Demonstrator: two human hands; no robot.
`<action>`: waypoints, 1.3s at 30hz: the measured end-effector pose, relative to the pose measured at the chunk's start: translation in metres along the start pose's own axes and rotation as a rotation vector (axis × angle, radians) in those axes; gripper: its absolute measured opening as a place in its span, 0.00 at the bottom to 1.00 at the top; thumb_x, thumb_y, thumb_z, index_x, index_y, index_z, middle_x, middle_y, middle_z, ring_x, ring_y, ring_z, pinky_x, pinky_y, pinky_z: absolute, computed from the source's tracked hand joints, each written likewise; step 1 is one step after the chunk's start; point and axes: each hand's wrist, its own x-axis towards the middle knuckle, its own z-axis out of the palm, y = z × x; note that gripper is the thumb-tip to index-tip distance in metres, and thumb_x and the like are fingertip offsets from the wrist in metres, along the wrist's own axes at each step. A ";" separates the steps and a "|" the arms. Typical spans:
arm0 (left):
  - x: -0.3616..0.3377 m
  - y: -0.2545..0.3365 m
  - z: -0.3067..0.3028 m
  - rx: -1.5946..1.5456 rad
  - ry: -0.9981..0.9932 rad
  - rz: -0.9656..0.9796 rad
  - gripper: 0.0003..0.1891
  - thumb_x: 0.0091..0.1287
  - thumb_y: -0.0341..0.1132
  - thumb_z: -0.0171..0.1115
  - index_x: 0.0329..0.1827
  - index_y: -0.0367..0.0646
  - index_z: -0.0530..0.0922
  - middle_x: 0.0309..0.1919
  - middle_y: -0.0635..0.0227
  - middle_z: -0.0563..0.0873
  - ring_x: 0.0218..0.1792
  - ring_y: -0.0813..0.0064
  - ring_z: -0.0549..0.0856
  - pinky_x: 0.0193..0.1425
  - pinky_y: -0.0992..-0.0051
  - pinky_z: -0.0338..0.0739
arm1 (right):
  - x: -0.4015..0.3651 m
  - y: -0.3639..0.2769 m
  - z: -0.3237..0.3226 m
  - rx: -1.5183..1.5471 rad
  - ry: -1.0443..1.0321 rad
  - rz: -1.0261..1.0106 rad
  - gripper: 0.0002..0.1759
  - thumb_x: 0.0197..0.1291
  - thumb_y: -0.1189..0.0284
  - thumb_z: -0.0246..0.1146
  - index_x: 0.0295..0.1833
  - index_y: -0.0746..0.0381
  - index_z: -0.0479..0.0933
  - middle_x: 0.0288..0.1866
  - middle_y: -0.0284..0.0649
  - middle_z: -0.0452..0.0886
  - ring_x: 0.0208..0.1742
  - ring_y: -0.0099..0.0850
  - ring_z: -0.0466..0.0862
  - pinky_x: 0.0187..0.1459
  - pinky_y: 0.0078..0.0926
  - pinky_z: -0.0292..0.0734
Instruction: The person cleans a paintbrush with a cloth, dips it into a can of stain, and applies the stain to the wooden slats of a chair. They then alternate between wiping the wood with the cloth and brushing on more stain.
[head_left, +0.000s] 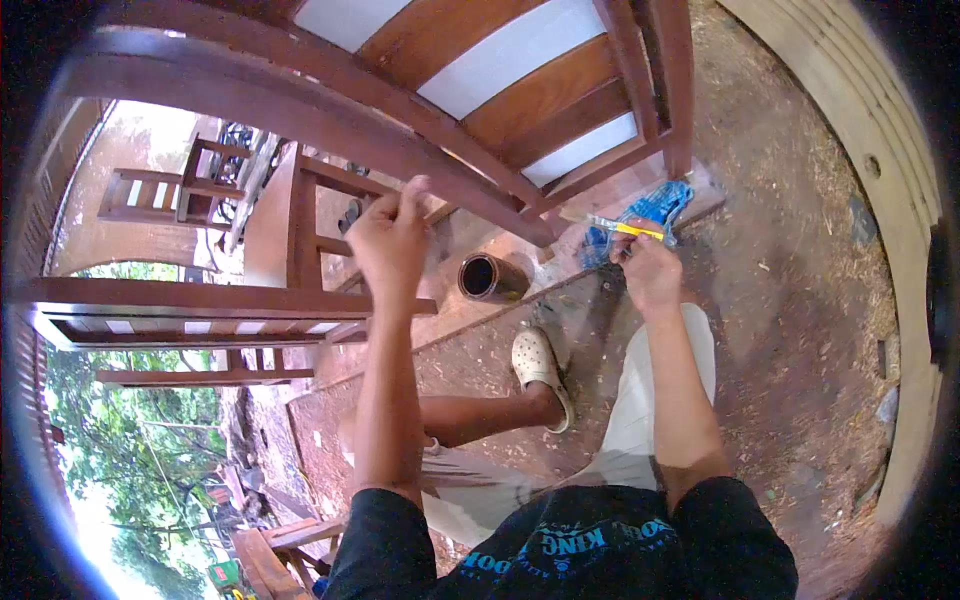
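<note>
My right hand (652, 270) grips a paintbrush (640, 232) with a yellow handle, its bristles pointing left near the lower corner of a brown wooden frame (440, 165). Light panels alternate with brown slats in that frame. My left hand (388, 245) is raised in front of the frame's lower rail, nothing visible in it, the fingers loosely bent and one digit standing apart. Between the hands, an uncovered can (505, 278) with dark contents stands on a board. A blue cloth or plastic bundle (655, 210) lies just behind the brush.
Several more brown wooden pieces of furniture (215, 310) stand at left. My foot in a cream clog (540, 365) rests below the can. Dusty ground (790, 330) stretches to the right, bordered by a pale curved edge (865, 150). Trees show at lower left.
</note>
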 end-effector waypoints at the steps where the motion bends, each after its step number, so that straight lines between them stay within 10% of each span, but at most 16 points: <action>1: -0.003 -0.004 0.007 0.018 -0.066 0.001 0.20 0.64 0.43 0.70 0.25 0.32 0.83 0.16 0.63 0.82 0.21 0.79 0.80 0.27 0.74 0.73 | 0.000 0.002 0.000 0.032 -0.009 0.009 0.15 0.62 0.68 0.60 0.52 0.62 0.77 0.45 0.43 0.83 0.44 0.32 0.80 0.46 0.32 0.73; 6: -0.035 -0.034 0.036 0.062 -0.195 0.137 0.12 0.62 0.33 0.69 0.44 0.33 0.83 0.33 0.54 0.89 0.35 0.64 0.89 0.42 0.68 0.81 | 0.001 0.014 0.012 0.124 0.009 0.043 0.16 0.60 0.63 0.62 0.49 0.61 0.78 0.43 0.43 0.83 0.44 0.35 0.80 0.47 0.36 0.72; 21: -0.081 -0.087 0.051 -0.008 -0.320 -0.096 0.18 0.69 0.42 0.58 0.28 0.37 0.83 0.25 0.47 0.84 0.31 0.48 0.86 0.40 0.56 0.79 | -0.005 -0.001 -0.006 0.049 0.028 0.080 0.14 0.60 0.63 0.61 0.47 0.61 0.77 0.41 0.41 0.81 0.41 0.35 0.78 0.47 0.37 0.71; 30: -0.115 -0.147 0.325 0.192 -0.653 0.235 0.19 0.67 0.48 0.58 0.39 0.39 0.86 0.42 0.52 0.88 0.45 0.51 0.88 0.47 0.57 0.83 | -0.062 -0.104 0.032 -0.355 0.250 -0.329 0.18 0.63 0.62 0.58 0.50 0.66 0.76 0.39 0.43 0.81 0.39 0.37 0.80 0.46 0.37 0.76; 33: -0.120 -0.124 0.341 0.228 -0.703 -0.112 0.14 0.69 0.40 0.55 0.40 0.42 0.86 0.44 0.54 0.88 0.47 0.54 0.88 0.49 0.58 0.83 | -0.077 -0.112 0.091 -0.377 0.215 -0.495 0.19 0.65 0.61 0.59 0.48 0.67 0.77 0.39 0.44 0.80 0.36 0.36 0.80 0.40 0.33 0.77; 39: -0.119 -0.126 0.360 0.257 -0.819 0.013 0.14 0.69 0.35 0.51 0.44 0.42 0.86 0.44 0.56 0.89 0.47 0.55 0.88 0.48 0.59 0.84 | -0.090 -0.148 0.162 -0.708 0.461 -0.465 0.13 0.65 0.70 0.59 0.45 0.69 0.78 0.35 0.45 0.82 0.34 0.33 0.80 0.40 0.30 0.75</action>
